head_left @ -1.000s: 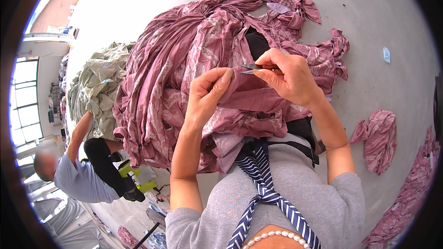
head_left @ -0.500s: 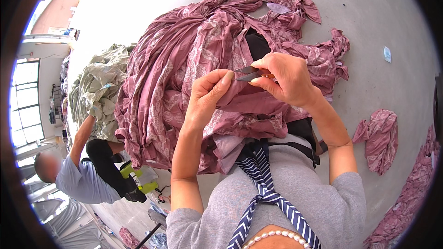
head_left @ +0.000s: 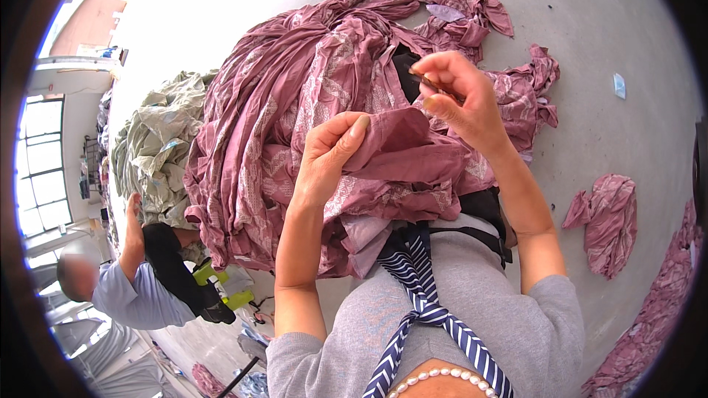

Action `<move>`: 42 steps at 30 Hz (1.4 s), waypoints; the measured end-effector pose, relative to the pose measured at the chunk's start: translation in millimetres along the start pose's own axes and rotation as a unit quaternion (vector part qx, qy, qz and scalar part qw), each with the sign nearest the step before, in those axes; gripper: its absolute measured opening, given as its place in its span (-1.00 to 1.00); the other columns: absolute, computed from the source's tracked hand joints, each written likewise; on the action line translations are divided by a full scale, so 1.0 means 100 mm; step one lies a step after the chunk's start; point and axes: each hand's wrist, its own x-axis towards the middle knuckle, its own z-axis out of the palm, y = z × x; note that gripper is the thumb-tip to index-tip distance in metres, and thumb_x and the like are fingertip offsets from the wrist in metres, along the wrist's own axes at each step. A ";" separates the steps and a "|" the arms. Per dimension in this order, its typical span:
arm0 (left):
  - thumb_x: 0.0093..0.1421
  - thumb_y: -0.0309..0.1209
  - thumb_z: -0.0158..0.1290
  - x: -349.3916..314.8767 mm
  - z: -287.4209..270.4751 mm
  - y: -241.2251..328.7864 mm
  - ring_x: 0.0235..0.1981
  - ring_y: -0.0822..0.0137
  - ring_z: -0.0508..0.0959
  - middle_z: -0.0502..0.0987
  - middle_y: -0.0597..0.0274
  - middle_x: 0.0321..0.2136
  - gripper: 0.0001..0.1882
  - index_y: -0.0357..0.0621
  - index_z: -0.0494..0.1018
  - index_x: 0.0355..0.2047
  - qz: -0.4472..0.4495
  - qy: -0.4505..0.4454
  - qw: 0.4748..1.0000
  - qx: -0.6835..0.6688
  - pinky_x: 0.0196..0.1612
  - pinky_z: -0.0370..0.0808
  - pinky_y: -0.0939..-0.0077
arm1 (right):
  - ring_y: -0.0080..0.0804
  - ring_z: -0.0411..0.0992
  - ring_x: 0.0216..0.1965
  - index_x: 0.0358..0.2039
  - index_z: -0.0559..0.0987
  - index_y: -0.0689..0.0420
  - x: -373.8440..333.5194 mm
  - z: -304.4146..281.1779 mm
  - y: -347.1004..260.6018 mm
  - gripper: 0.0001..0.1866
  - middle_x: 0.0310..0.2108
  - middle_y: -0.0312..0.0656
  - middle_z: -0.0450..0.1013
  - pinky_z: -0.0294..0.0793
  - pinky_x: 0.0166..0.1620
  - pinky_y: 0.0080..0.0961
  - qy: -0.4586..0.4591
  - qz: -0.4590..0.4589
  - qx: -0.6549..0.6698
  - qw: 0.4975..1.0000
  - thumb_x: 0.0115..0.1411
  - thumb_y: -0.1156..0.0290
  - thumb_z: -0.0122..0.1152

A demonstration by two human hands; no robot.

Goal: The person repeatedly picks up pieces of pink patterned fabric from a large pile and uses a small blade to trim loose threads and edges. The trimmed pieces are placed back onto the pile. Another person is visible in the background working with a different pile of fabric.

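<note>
My left hand pinches the edge of a dusty-pink cloth between thumb and fingers, lifting it over my lap. Up and to the right of it, my right hand is closed around thread snips with dark blades, seen nearly edge-on. The snips are apart from the cloth. Both hands are above a large heap of the same pink patterned fabric, which spreads over my legs and onto the floor.
A pale green fabric heap lies at the left, with a seated co-worker beside it. On the grey floor at the right are a loose pink cloth piece and a small light-blue packet. More pink fabric runs along the lower right.
My right hand has moved the snips up and away from my left fingertips and turned them. My left hand keeps its hold on the cloth. The co-worker's arm has drawn lower.
</note>
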 end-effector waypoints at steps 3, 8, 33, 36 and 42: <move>0.29 -0.36 0.00 -0.01 0.01 0.00 -0.58 0.73 0.23 0.37 0.56 -0.56 -0.77 -0.30 0.50 -0.21 0.010 -0.002 1.000 0.027 -0.54 0.12 0.82 | -0.83 0.15 -0.57 -0.13 0.49 0.23 0.10 -0.03 -0.02 -0.69 -0.60 -0.52 0.25 0.11 -0.51 -0.81 -0.164 0.154 0.060 0.973 0.12 0.43 0.27; 0.27 -0.37 0.01 -0.05 -0.11 0.05 -0.59 0.68 0.29 0.38 0.52 -0.59 -0.80 -0.26 0.51 -0.23 0.054 0.019 0.995 0.087 -0.54 0.19 0.79 | -0.81 0.14 -0.62 -0.43 0.55 0.16 0.20 -0.02 0.07 -0.82 -0.65 -0.52 0.27 0.08 -0.59 -0.77 -0.047 0.105 0.086 0.990 0.12 0.32 0.30; -0.04 -0.58 0.06 -0.02 -0.72 -0.04 -0.29 0.19 0.57 0.55 0.14 -0.34 -0.75 -0.21 0.51 -0.29 0.150 0.123 0.800 0.568 -0.16 0.46 0.37 | -0.58 0.32 -0.70 -0.53 0.53 0.16 -1.48 -2.02 2.61 -0.72 -0.67 -0.29 0.46 0.25 -0.59 -0.54 0.399 0.344 -0.224 0.820 0.14 0.20 0.16; 0.04 -0.42 0.07 -1.00 -2.48 0.86 -0.30 0.24 0.54 0.54 0.15 -0.30 -0.77 -0.25 0.51 -0.28 0.155 0.357 0.766 0.511 -0.23 0.45 0.43 | -0.42 0.48 -0.59 -0.51 0.56 0.17 -1.59 -1.88 2.85 -0.72 -0.64 -0.19 0.52 0.40 -0.44 -0.42 0.355 0.405 -0.238 0.808 0.10 0.19 0.18; -0.08 -0.17 0.22 -2.03 -3.70 0.52 -0.31 -0.05 0.58 0.58 -0.07 -0.33 -0.49 -0.38 0.49 -0.26 -0.070 0.565 0.397 0.720 -0.22 0.49 0.11 | -0.47 0.47 -0.56 -0.48 0.54 0.19 -1.51 -1.70 2.95 -0.72 -0.59 -0.23 0.52 0.41 -0.42 -0.45 0.343 0.340 -0.422 0.767 0.11 0.20 0.21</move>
